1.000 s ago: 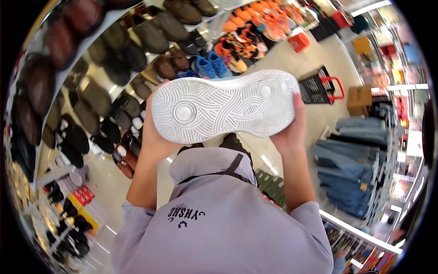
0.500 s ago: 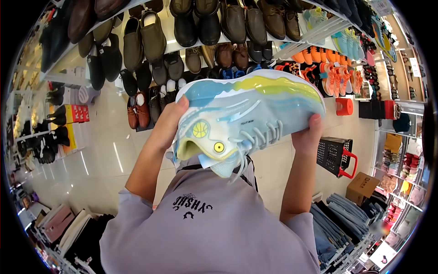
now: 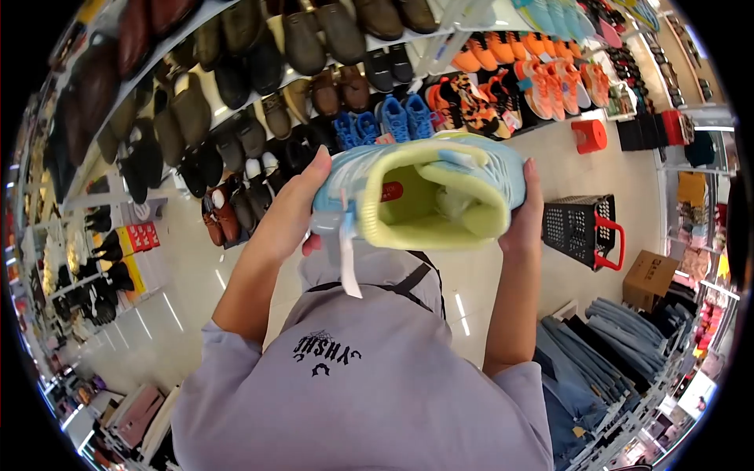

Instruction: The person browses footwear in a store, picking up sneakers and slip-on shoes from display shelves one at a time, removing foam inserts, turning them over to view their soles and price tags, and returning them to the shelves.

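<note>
A light blue sneaker (image 3: 342, 177) with a pale yellow-green lining is held up in front of my chest, its opening facing me. My left hand (image 3: 294, 208) grips one end, thumb on top and fingers partly hidden beneath. At the other end my right hand (image 3: 526, 216) is closed against the side, most of its fingers hidden behind the shoe. A white tag (image 3: 348, 263) hangs from the sneaker near my left hand. A red label shows inside on the lining.
Shelves of brown and black shoes (image 3: 302, 43) rise ahead, with blue sneakers (image 3: 393, 118) and orange ones (image 3: 550, 86) lower down. To the right are a red stool (image 3: 589, 136), a black basket (image 3: 580, 228), a cardboard box (image 3: 650, 276) and folded jeans (image 3: 601, 345).
Between my hands the sneaker has turned from sole up, through its side view, to its opening facing me. Both hands still hold it. The view of the shelves has shifted.
</note>
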`<state>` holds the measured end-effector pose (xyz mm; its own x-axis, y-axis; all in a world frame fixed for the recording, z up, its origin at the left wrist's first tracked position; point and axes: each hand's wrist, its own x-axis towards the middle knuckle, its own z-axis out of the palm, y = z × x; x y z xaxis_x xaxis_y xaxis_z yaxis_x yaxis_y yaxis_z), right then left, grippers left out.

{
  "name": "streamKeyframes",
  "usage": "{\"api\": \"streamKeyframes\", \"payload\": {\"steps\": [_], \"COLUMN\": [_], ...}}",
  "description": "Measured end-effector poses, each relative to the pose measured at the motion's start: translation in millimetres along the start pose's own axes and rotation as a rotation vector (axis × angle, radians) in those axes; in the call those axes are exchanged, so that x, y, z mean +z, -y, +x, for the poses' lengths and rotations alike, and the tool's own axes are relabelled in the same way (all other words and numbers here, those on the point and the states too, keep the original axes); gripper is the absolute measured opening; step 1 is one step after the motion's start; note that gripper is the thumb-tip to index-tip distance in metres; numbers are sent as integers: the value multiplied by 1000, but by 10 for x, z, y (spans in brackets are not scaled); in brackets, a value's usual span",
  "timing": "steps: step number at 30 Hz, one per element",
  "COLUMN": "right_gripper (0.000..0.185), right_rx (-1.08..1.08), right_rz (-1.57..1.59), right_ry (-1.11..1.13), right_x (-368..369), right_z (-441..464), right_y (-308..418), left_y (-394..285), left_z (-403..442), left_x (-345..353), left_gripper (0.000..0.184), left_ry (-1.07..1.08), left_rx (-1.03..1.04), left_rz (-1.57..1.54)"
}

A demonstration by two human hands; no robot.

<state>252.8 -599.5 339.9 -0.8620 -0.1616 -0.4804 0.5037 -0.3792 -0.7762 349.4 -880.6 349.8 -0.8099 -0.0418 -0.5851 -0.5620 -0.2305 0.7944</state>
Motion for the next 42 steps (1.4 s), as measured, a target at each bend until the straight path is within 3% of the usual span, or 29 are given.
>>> {"api": "streamKeyframes", "payload": {"steps": [2, 4, 6, 7, 8, 10, 11, 14, 15, 18, 19, 24, 34, 37, 39, 40, 42], "right_gripper": [60, 59, 58, 58, 58, 56, 55, 54, 55, 49, 49, 45, 39, 54, 88, 88, 98], "right_rx": [-22, -47, 13, 24, 9, 54, 45, 71, 87, 144, 136, 239, 402, 413, 413, 414, 339], "right_rz": [93, 185, 270, 240, 255, 263, 254, 299, 323, 302, 313, 216, 146, 40, -229, -252, -600], "right_ry": [-67, -137, -45, -57, -79, -57, -105, -51, -64, -186, -190, 24, 194, 234, 240, 242, 239], "right_x": [-241, -596, -980, -1016, -1193, -1533, -1607, -1948, -2006, -2025, -2084, -2365, -2433, -2351, -2266, -2209, -2049], "right_z": [26, 53, 19, -94, -128, -151, -206, -344, -370, -454, -462, -456, 289, 615, 807, 935, 1101], "right_y": [76, 103, 129, 221, 228, 227, 244, 256, 252, 327, 340, 363, 476, 725, 971, 1129, 1423], "left_y": [-75, -128, -238, -226, -179, -11, 66, 304, 282, 199, 153, 112, -40, -172, -303, -403, -537], "left_z": [77, 178, 331, 264, 323, 494, 579, 918, 890, 906, 932, 1248, 2056, 2537, 2844, 2986, 3235], "left_x": [363, 553, 646, 996, 1234, 1598, 1708, 1908, 2019, 2235, 2315, 2505, 2831, 2809, 2824, 2849, 2963], "left_gripper": [74, 75, 54, 53, 53, 56, 51, 70, 79, 77, 68, 55, 41, 40, 39, 38, 34], "left_ry": [92, 142, 759, 253, 276, -44, 74, 297, 306, 342, 317, 181, -30, -1, 2, 4, -16], "left_rx": [145, 157, 40, -96, -100, 610, 619, 367, 368, 456, 397, 194, 233, 161, 100, 26, 56], "left_rz": [-21, 77, -188, 211, 230, 445, 327, -419, -513, -279, -332, -418, -478, -664, -726, -774, -759]}}
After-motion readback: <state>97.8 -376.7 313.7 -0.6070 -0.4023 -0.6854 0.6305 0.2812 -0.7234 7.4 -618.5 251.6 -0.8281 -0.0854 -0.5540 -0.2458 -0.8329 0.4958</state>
